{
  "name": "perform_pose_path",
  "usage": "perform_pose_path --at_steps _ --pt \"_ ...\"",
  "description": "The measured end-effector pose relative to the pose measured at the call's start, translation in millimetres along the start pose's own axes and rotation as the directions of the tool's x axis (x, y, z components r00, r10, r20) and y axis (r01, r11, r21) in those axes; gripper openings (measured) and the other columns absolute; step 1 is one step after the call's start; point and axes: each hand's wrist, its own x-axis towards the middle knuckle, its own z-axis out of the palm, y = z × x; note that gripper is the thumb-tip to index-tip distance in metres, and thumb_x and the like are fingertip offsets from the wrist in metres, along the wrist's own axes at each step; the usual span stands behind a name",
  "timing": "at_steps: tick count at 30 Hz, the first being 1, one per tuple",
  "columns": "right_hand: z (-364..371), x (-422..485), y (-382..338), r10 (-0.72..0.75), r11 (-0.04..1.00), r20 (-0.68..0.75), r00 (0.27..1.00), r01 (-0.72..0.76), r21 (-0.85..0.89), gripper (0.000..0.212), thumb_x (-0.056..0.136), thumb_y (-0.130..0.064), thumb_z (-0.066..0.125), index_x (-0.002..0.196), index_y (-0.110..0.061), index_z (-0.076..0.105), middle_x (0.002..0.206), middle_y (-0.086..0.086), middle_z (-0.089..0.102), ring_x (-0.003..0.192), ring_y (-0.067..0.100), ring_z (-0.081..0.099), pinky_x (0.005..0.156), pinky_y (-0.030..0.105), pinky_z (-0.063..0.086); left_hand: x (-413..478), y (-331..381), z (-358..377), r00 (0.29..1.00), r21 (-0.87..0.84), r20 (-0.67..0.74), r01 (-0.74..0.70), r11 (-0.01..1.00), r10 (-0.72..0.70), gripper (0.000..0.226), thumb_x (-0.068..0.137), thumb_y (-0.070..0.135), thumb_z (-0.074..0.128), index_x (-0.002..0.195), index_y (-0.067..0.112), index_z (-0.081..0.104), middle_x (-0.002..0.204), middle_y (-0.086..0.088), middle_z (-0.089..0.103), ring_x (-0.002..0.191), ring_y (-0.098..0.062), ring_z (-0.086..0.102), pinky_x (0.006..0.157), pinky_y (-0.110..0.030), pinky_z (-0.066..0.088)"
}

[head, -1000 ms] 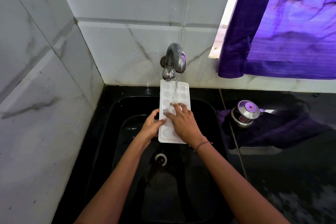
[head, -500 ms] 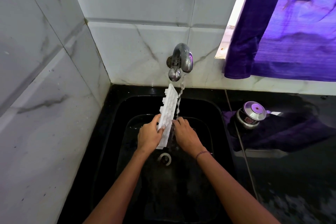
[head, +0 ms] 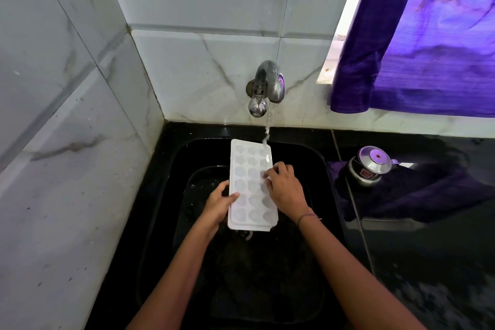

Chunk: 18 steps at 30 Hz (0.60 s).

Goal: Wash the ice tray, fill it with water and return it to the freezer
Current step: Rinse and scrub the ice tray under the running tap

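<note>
- The left hand (head: 218, 205) grips the ice tray (head: 247, 185) at its left edge: the thumb lies over the rim, and the fingers go under it, out of our sight.
- The right hand (head: 285, 190) covers the tray's right edge with bent fingers, their tips on the cups. Its thumb is hidden, so we cannot tell whether it clasps the edge or only presses.
- A bracelet (head: 306, 216) sits on the right wrist. Both forearms are cut off at the bottom of the view.
- The tray is held face up over the sink (head: 184, 161), long side running away from the hands, clear of the sink walls on both sides.
- Under the tray's near end, just below both grips, the drain (head: 245, 234) shows only in part.
- Beyond the fingertips, a water stream (head: 267, 128) from the tap (head: 267, 86) lands on the tray's far right corner.
- The cups look wet and pale, and we cannot judge how much water they hold.
- The sink's bottom is dark and hard to read.
- To the right of the right hand, well apart, a steel container (head: 371, 165) stands on the black counter (head: 442, 262), its label too small to read.
- A purple curtain (head: 428, 48) hangs above it, cut off by the frame.
</note>
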Motion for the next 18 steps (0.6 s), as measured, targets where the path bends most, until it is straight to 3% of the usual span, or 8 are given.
perform_pose_path --at_steps 5,18 --pt "-6.2 1.8 3.1 -0.035 0.999 0.034 0.999 0.036 -0.022 0.033 0.100 -0.033 0.039 0.127 -0.023 0.055 0.134 0.008 0.040 0.123 0.027 0.035 0.090 0.035 0.047 -1.6 2.1 -2.6 1.000 -0.052 0.018 0.025 0.998 -0.024 0.032 0.092 0.014 0.056 0.122 0.026 0.052 0.096 0.005 0.068 0.081 -0.011 0.067 0.052 -0.025 0.052" --pt "-12.9 5.4 -3.7 -0.032 0.996 0.062 0.998 0.037 -0.083 0.038 0.100 -0.040 0.036 0.133 -0.027 0.049 0.143 0.006 0.033 0.131 0.028 0.029 0.096 0.039 0.041 1.7 8.9 -11.0 0.999 -0.088 0.021 0.029 0.996 -0.027 0.034 0.093 0.012 0.054 0.124 0.024 0.049 0.100 0.001 0.066 0.087 -0.016 0.065 0.060 -0.030 0.051"
